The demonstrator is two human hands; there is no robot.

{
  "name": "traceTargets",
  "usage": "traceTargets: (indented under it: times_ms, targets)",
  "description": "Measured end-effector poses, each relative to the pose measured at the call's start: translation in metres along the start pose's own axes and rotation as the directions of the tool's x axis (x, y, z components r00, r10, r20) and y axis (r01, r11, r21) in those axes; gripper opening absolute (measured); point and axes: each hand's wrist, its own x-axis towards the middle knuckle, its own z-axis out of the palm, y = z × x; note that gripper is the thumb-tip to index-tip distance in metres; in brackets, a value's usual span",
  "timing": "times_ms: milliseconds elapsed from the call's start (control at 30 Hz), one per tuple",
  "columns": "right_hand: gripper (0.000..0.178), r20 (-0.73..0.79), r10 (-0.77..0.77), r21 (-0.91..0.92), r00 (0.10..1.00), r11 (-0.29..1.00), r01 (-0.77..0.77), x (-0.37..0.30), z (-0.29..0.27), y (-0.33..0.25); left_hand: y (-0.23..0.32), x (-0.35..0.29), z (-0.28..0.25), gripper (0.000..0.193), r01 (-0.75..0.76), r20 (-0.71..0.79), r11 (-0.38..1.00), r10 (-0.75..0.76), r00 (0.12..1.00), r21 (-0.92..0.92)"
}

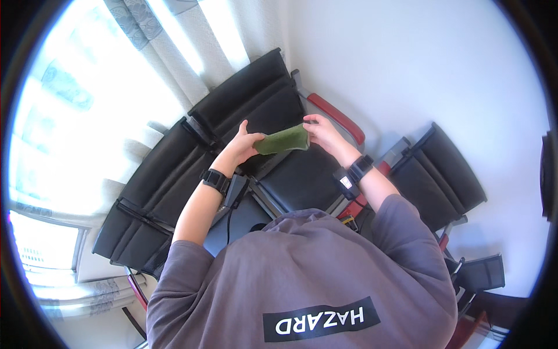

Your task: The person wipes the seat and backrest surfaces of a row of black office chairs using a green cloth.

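Note:
A folded green cloth (283, 140) is stretched between my two hands, above the seat of a black chair. My left hand (241, 145) grips its left end, thumb on top and another finger pointing away from the cloth. At the right end, my right hand (323, 135) pinches the cloth near its upper corner. The fingers beneath the cloth are partly hidden. Black strapped devices sit on both wrists, the left one (216, 180) with a cable hanging from it and the right one (356, 174) with a small white label.
Joined black chairs (244, 93) curve around the front and left, with a red armrest (336, 118) beyond my right hand. Another black chair (439, 174) stands to the right. Pale patterned curtains (174, 52) cover a bright window at left; a white wall (407, 64) rises behind.

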Motion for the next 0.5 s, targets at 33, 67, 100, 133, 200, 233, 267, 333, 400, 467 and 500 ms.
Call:
traceTargets:
  times_ms: [33,67,100,133,200,233,267,333,400,467,500]
  targets:
    - [0.035,-0.023,-0.005,0.056,1.000,0.998,0.006,0.003,0.002,-0.003,0.006,-0.002,-0.001,0.089,-0.009,-0.001,1.000,0.009,1.000,0.003]
    - [0.035,-0.016,-0.024,0.068,1.000,0.997,0.025,0.006,0.004,-0.005,0.012,-0.002,-0.002,0.089,0.019,0.002,0.999,-0.020,1.000,0.050]
    - [0.036,-0.010,-0.043,0.081,0.999,0.996,0.044,0.009,0.005,-0.008,0.019,-0.003,-0.003,0.090,0.048,0.004,0.994,-0.048,0.999,0.098]
    - [0.036,-0.009,-0.048,0.081,0.999,0.996,0.048,0.012,0.006,-0.009,0.025,-0.005,0.000,0.090,0.044,0.004,0.994,-0.044,0.999,0.100]
    - [0.037,0.017,-0.045,-0.039,0.999,0.998,0.045,0.017,0.009,-0.012,0.039,-0.006,0.007,0.087,0.072,-0.111,0.974,-0.049,0.993,0.215]
    - [0.037,0.027,-0.049,-0.040,0.998,0.998,0.050,0.021,0.016,-0.012,0.040,-0.001,0.000,0.087,0.065,-0.117,0.975,-0.041,0.992,0.214]
    - [0.038,-0.018,-0.001,-0.141,1.000,0.990,-0.002,0.025,0.025,-0.010,0.038,0.007,-0.007,0.082,0.018,-0.135,0.956,0.023,0.991,0.293]
    - [0.039,-0.117,0.033,-0.292,0.993,0.954,-0.066,0.034,0.036,-0.002,0.038,0.016,-0.013,0.078,-0.026,-0.139,0.927,0.084,0.987,0.373]
    - [0.036,-0.161,-0.039,-0.280,0.986,0.960,-0.007,0.045,0.032,0.015,0.042,0.012,-0.001,0.065,-0.063,0.002,0.924,0.068,0.998,0.377]
    - [0.035,-0.183,-0.035,-0.231,0.982,0.973,-0.008,0.050,0.031,0.027,0.042,0.006,0.006,0.062,-0.108,0.001,0.881,0.121,0.993,0.460]
    - [0.035,-0.199,-0.072,-0.246,0.977,0.969,0.021,0.053,0.029,0.033,0.041,0.005,0.008,0.059,-0.147,0.003,0.831,0.173,0.985,0.537]
